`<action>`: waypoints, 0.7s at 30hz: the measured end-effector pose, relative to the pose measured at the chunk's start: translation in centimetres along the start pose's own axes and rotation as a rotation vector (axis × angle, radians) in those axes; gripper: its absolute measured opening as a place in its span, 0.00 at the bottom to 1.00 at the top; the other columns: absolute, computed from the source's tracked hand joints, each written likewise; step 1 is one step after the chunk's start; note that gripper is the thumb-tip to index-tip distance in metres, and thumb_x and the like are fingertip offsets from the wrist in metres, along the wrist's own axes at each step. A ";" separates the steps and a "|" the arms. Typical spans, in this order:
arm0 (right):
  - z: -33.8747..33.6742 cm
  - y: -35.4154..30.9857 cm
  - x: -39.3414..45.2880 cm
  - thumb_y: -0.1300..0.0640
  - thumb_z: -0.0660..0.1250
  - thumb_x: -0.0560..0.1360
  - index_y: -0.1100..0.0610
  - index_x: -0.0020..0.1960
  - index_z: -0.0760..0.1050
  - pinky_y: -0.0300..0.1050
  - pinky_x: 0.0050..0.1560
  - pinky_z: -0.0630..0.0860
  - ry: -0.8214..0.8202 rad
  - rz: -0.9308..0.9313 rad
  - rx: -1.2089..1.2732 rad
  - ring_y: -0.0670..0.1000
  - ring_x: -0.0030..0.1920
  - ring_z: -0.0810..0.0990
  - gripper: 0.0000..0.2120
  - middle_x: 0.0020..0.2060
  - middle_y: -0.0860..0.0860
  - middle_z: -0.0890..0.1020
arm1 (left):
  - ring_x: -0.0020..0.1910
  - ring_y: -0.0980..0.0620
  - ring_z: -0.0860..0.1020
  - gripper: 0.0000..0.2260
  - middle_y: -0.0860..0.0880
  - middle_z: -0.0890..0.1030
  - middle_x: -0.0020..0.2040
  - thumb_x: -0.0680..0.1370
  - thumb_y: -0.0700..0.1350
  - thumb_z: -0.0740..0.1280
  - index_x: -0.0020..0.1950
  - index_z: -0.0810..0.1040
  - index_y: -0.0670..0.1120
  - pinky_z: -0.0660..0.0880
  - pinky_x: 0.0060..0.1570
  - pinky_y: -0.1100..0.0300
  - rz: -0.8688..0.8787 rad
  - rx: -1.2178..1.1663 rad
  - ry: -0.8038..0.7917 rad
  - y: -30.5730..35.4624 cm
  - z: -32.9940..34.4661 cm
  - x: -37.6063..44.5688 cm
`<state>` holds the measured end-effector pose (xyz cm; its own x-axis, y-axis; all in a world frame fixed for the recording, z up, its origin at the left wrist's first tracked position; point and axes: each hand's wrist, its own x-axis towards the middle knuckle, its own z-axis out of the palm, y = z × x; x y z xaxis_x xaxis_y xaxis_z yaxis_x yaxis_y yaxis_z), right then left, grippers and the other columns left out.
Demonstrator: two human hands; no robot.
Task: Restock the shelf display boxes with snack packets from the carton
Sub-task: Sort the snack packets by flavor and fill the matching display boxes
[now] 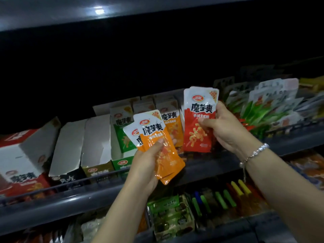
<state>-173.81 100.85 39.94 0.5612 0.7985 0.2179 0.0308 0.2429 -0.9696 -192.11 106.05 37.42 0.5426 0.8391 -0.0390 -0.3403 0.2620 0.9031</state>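
Observation:
My left hand (149, 162) grips a small stack of orange snack packets (157, 137), held up in front of the middle shelf. My right hand (226, 130), with a bead bracelet on the wrist, holds red snack packets (198, 123) upright, thumb on their front. Behind them stands a row of display boxes: a green one (122, 130), an orange one (172, 123), and two with open white flaps (98, 137) further left. A red display box (22, 155) sits at the far left. The carton is not in view.
The dark shelf rail (70, 204) runs across below the boxes. Green and red packets (259, 113) fill the shelf to the right. The lower shelf holds a green box (168, 216) and coloured stick packs (228, 197). An upper shelf (122, 11) hangs overhead.

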 end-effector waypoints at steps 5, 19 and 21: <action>-1.7 -2.8 3.3 0.69 0.65 0.75 0.53 0.62 0.65 0.50 0.50 0.78 0.010 -0.096 -0.129 0.51 0.50 0.81 0.20 0.50 0.53 0.80 | 0.49 0.47 0.84 0.11 0.43 0.85 0.50 0.78 0.39 0.65 0.61 0.75 0.44 0.78 0.51 0.48 -0.046 0.007 0.000 -0.7 0.3 0.8; -0.5 -1.7 5.9 0.61 0.65 0.77 0.57 0.64 0.63 0.54 0.55 0.77 -0.160 -0.040 -0.640 0.58 0.55 0.78 0.18 0.56 0.59 0.77 | 0.49 0.43 0.84 0.11 0.39 0.84 0.49 0.78 0.38 0.65 0.60 0.75 0.44 0.77 0.54 0.43 -0.107 0.013 -0.024 -0.7 0.1 1.6; -0.9 -1.3 6.0 0.56 0.68 0.75 0.56 0.67 0.65 0.47 0.59 0.70 -0.135 -0.159 -0.911 0.55 0.61 0.71 0.22 0.60 0.55 0.73 | 0.50 0.42 0.83 0.13 0.39 0.84 0.50 0.77 0.39 0.66 0.62 0.74 0.44 0.76 0.55 0.42 -0.108 0.012 -0.014 -0.7 0.0 1.7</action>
<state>-169.69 104.83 42.40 0.3957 0.8639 0.3118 0.7680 -0.1251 -0.6281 -190.98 107.26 36.71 0.5865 0.7994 -0.1305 -0.2702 0.3450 0.8989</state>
